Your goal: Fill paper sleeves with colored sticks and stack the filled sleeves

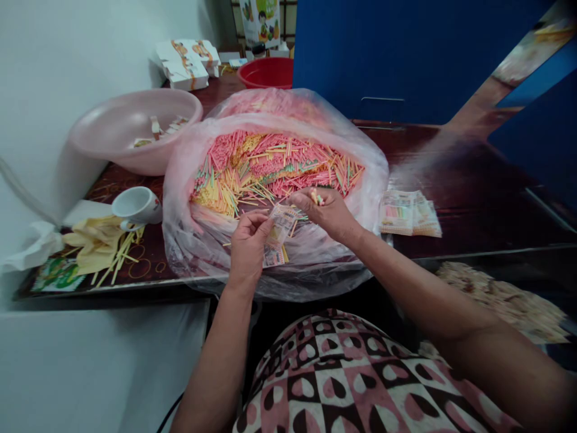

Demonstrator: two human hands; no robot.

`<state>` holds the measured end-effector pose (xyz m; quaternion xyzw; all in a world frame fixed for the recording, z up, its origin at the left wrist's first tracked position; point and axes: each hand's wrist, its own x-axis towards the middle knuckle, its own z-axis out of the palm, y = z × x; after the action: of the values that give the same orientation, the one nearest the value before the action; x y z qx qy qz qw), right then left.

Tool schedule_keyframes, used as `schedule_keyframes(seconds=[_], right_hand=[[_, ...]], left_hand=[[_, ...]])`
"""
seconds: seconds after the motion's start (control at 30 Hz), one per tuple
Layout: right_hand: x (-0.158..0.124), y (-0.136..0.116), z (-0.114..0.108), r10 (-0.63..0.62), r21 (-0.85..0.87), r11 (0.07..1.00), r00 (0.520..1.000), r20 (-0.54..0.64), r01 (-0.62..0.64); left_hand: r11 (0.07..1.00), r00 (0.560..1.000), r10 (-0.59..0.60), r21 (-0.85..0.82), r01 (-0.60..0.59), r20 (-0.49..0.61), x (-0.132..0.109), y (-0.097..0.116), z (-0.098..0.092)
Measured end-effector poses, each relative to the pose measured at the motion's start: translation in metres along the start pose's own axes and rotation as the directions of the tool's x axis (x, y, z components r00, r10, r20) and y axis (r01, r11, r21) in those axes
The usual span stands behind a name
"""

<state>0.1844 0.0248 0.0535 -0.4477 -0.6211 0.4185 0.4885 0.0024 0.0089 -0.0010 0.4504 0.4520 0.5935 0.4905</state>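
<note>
A large clear plastic bag (178, 210) lies open on the table, filled with a heap of thin pink, yellow and green sticks (270, 165). Above its near part, my left hand (247, 249) grips a small clear printed packet (280, 231) holding a few sticks. My right hand (327, 213) is just beside the packet, pinching a small bunch of coloured sticks (317, 199) between fingers and thumb. The packet's lower end hangs below my left hand, over the bag.
A pink plastic basin (135, 129) holding some sticks stands to the left of the bag, with a white cup (137, 205) and yellow wrappers (94, 249) near the table's left edge. Filled packets (409, 213) lie to the right. A red bowl (265, 72) and white boxes (187, 63) stand behind.
</note>
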Motion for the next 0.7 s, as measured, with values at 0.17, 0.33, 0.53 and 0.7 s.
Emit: schedule_keyframes(seconds=[0.17,0.33,0.53,0.7], right_hand=[[-0.006,0.013,0.005,-0.066,-0.168,0.981,0.977,0.201,0.1],[-0.008,0.028,0.002,-0.045,-0.37,0.92,0.97,0.238,0.133],[0.003,0.004,-0.014,0.085,0.024,0.996,0.996,-0.014,-0.085],[0.017,-0.011,-0.014,0.021,0.089,0.996,0.993,-0.114,-0.011]], left_hand=[[0.974,0.989,0.146,0.17,-0.149,0.032,0.002,0.0,0.003],[0.89,0.963,0.26,0.368,-0.267,0.07,0.003,0.006,0.004],[0.996,0.998,0.055,0.065,-0.057,0.036,0.006,0.006,0.009],[0.992,0.991,-0.042,-0.113,0.056,0.128,0.002,0.009,0.017]])
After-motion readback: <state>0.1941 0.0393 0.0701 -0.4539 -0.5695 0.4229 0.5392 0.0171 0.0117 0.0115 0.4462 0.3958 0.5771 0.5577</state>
